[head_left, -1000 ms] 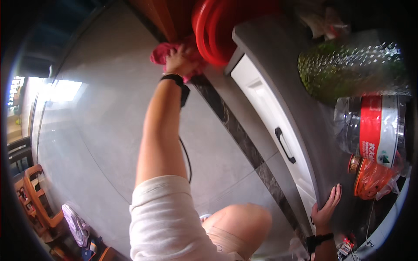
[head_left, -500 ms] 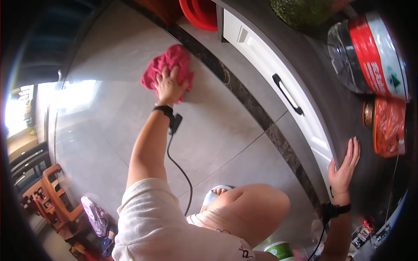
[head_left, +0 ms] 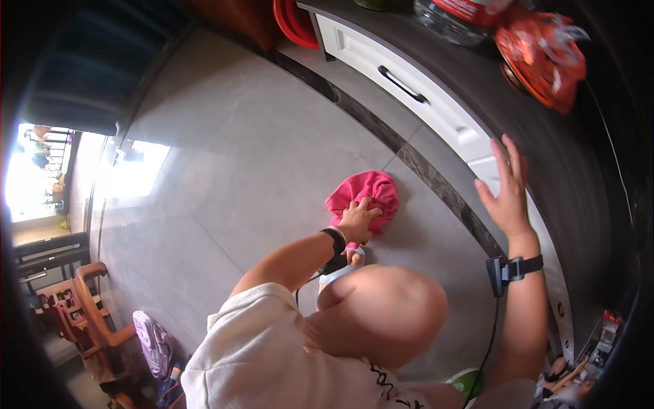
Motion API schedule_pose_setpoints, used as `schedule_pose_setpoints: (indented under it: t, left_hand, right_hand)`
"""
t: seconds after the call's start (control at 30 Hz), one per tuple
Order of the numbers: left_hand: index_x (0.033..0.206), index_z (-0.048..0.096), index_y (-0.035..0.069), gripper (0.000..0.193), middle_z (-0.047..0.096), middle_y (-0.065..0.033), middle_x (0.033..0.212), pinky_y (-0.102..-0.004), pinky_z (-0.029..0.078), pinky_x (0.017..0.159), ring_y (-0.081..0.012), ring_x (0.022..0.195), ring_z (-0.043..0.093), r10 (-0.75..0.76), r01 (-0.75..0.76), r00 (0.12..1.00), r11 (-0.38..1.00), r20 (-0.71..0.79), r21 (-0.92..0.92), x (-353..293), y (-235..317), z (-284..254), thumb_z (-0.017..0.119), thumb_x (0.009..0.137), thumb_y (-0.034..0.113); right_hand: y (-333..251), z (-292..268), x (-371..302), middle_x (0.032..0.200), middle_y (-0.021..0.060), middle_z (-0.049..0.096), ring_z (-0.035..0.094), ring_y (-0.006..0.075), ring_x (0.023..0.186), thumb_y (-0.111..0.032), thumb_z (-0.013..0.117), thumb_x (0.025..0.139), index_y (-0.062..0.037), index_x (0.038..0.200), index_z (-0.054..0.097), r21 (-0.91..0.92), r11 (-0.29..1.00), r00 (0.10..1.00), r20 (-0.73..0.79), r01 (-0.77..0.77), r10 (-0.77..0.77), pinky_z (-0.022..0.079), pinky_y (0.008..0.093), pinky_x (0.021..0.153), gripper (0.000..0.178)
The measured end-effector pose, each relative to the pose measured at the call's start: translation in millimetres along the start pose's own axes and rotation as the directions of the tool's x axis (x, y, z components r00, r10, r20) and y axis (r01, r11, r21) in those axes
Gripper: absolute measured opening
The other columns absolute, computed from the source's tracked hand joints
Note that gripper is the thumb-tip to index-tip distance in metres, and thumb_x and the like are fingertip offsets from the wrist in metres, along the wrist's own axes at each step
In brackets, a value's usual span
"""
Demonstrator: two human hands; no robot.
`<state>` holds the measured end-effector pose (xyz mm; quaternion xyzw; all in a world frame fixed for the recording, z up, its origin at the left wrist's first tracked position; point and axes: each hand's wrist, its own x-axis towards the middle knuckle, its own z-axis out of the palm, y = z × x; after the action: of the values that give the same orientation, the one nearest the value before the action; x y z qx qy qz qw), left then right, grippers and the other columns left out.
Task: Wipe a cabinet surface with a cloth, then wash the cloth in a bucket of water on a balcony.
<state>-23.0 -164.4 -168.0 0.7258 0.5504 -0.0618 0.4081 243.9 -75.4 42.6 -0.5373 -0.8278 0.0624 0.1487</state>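
Observation:
A bunched pink cloth (head_left: 373,189) lies on the grey tiled floor (head_left: 266,150), just ahead of my foot and bent knee. My left hand (head_left: 357,219) presses down on it from above, the fingers bent into its folds. Off to the right, my right hand (head_left: 507,194) is raised with fingers apart and nothing in it. It is by the edge of a low cabinet with a white drawer front (head_left: 357,51); whether it touches the cabinet I cannot tell. Both wrists wear black bands.
A dark marble strip (head_left: 436,174) runs along the cabinet's foot. On the cabinet top stand a large clear jar (head_left: 453,20) and an orange-red plastic bag (head_left: 545,58). Red basins (head_left: 296,24) are at the far end. A wooden chair (head_left: 102,307) and a lilac backpack (head_left: 153,341) stand at left.
My left hand and the pink cloth have come back toward my knee and to the right. My right hand has lifted from the cabinet top to its front edge. The view has shifted too.

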Motion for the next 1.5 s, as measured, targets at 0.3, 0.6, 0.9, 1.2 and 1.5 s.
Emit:
schedule_pose_setpoints:
  t: [0.3, 0.6, 0.9, 1.2, 1.5]
  left_hand:
    - [0.13, 0.034, 0.004, 0.067, 0.049, -0.015, 0.121, -0.0386, 0.042, 0.091, -0.0287, 0.109, 0.05, 0.486, 0.426, 0.647, 0.408, 0.587, -0.808, -51.3, 124.7, -2.7, 0.054, 0.067, 0.008]
    - [0.136, 0.022, 0.001, 0.076, 0.036, -0.0214, 0.133, -0.042, 0.034, 0.1, -0.0337, 0.119, 0.041, 0.595, 0.504, 0.568, 0.296, 0.569, -0.812, -65.7, 187.5, -83.9, 0.056, 0.072, 0.025]
    - [0.135, 0.026, 0.0, 0.075, 0.04, -0.0189, 0.131, -0.0368, 0.039, 0.097, -0.0269, 0.111, 0.05, 0.344, 0.431, 0.366, 0.761, 0.864, -0.486, -68.1, 364.7, -75.9, 0.05, 0.065, 0.008]
    - [0.128, 0.034, -0.001, 0.059, 0.05, -0.0144, 0.117, -0.0293, 0.044, 0.087, -0.0205, 0.101, 0.054, 0.348, 0.209, 0.153, 0.904, 0.925, -0.374, -88.8, 480.9, 49.5, 0.047, 0.07, 0.004]
    - [0.131, 0.03, 0.002, 0.065, 0.051, -0.0112, 0.114, -0.0302, 0.042, 0.09, -0.0206, 0.103, 0.051, 0.576, 0.473, 0.438, 0.506, 0.691, -0.721, -273.3, 565.6, 231.7, 0.058, 0.072, 0.007]
  right_hand:
    - [-1.6, -75.6, -255.0, 0.134, 0.0165, 0.03, 0.036, 0.0344, 0.12, -0.007, 0.065, 0.068, -0.0054, 0.128, 0.038, 0.299, 0.86, 0.909, 0.188, -0.414, 0.372, 0.031, 0.0404, 0.099, 0.066]
    - [-24.2, -89.2, -428.7, 0.126, 0.0117, 0.041, 0.044, 0.0224, 0.112, -0.015, 0.064, 0.078, -0.0055, 0.126, 0.04, 0.613, 0.456, 0.682, 0.192, -0.645, 0.705, 0.035, 0.035, 0.096, 0.055]
    - [-96.6, -79.4, -455.3, 0.123, 0.0082, 0.044, 0.048, 0.0178, 0.107, -0.011, 0.059, 0.082, -0.0034, 0.125, 0.039, 0.823, -0.426, 0.385, 0.557, -0.375, 0.736, 0.038, 0.0292, 0.092, 0.048]
    - [-157.8, -81.2, -510.7, 0.111, 0.0061, 0.05, 0.052, 0.0109, 0.094, -0.01, 0.055, 0.084, -0.0028, 0.117, 0.047, 0.829, -0.555, -0.138, 0.543, -0.067, 0.828, 0.041, 0.0241, 0.082, 0.034]
    - [-205.3, -93.5, -608.3, 0.104, 0.0088, 0.049, 0.053, 0.019, 0.091, -0.015, 0.05, 0.085, 0.001, 0.116, 0.04, 0.924, -0.346, -0.644, 0.365, 0.163, 0.672, 0.045, 0.0328, 0.084, 0.036]
